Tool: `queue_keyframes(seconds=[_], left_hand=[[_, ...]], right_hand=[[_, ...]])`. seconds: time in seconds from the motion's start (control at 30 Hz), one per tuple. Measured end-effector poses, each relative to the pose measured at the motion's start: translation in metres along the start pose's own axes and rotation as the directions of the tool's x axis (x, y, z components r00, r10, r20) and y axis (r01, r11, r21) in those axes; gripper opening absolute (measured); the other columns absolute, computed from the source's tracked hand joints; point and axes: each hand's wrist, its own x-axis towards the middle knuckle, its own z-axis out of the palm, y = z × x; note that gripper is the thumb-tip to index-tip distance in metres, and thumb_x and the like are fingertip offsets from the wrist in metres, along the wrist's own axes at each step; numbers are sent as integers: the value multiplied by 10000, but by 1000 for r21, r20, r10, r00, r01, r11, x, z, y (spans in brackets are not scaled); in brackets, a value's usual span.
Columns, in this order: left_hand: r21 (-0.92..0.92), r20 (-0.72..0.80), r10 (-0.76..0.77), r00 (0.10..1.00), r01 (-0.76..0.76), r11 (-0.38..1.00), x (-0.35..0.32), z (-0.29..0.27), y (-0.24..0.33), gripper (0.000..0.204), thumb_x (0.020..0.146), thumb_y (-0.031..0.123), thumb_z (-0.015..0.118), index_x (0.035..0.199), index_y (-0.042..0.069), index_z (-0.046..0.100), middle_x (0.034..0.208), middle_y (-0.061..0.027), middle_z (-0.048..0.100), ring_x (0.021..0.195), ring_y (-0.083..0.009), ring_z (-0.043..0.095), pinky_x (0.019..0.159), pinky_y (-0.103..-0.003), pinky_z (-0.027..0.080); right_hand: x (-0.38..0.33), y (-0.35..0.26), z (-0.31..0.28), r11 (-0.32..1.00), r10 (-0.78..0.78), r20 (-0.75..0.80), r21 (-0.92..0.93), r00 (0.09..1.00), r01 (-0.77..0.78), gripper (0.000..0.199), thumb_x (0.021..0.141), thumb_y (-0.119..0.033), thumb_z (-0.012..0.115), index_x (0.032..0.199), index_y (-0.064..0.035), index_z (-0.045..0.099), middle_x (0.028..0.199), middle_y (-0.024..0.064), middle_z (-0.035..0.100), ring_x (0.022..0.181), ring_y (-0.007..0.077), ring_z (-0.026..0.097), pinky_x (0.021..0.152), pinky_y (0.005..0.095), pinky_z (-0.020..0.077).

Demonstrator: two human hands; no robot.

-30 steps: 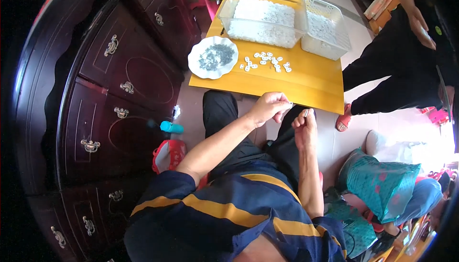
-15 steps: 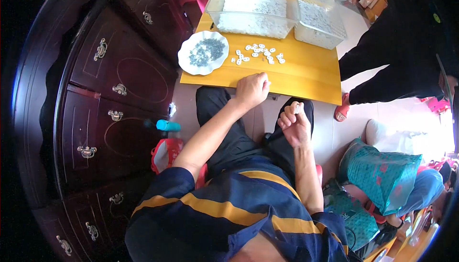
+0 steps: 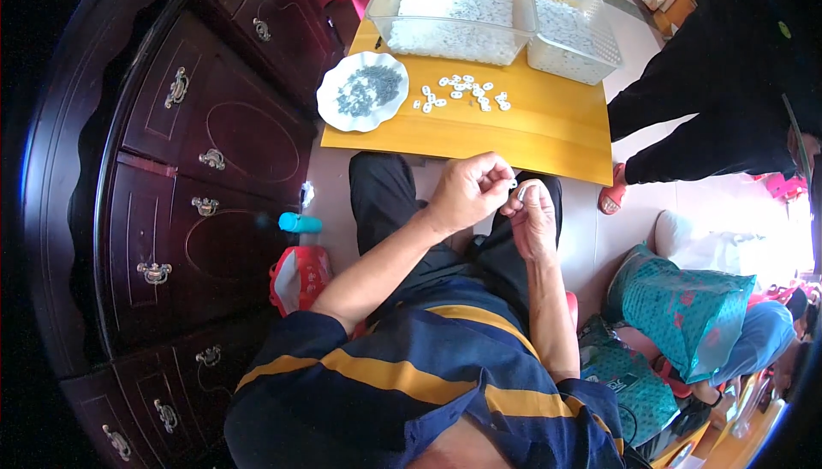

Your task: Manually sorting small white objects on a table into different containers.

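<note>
Just off the table's near edge, my two hands meet above my lap. My left hand (image 3: 471, 193) is closed in a pinch on a small white plastic piece (image 3: 513, 184) with a dark spot. Close beside it, my right hand (image 3: 535, 222) grips another small white piece (image 3: 531, 185) between thumb and fingers; its shape is mostly covered. On the yellow table lie several loose white pieces (image 3: 458, 86) with dark holes. To their left stands a scalloped white plate (image 3: 332, 113) with a heap of small grey metal-looking parts (image 3: 370, 90).
A clear plastic bin (image 3: 445, 51) full of white pieces and a white perforated basket (image 3: 591, 66) stand at the table's (image 3: 548, 139) far side. Dark wooden drawers (image 3: 231, 135) line the left. Someone in black trousers (image 3: 676, 126) stands at the right, near teal bags (image 3: 685, 306).
My left hand has moved right and slightly down from the table edge to my right hand, with a white piece now showing at its fingertips. The other person's hand has left the basket area.
</note>
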Motion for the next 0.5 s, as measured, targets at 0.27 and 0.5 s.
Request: queue_keyframes(seconds=[0.27, 0.5], left_hand=[[248, -59, 99, 993, -81, 965, -8, 8, -1, 35, 871, -36, 643, 865, -3, 634, 770, -84, 713, 720, -150, 727, 645, -269, 566], [345, -51, 167, 985, -139, 928, -5, 6, 2, 23, 838, 9, 672, 843, 14, 650, 778, -126, 711, 709, -229, 715, 642, -318, 546]], right_hand=[[-2, -2, 8, 991, -73, -66, -114, 995, 65, 123, 1011, -202, 626, 1018, -80, 629, 878, 2, 662, 755, 96, 600, 714, 226, 471], [-2, -1, 5, 917, -163, -45, -376, 986, 134, 110, 1011, -152, 625, 975, -51, 648, 857, -4, 655, 774, 79, 590, 740, 232, 485]])
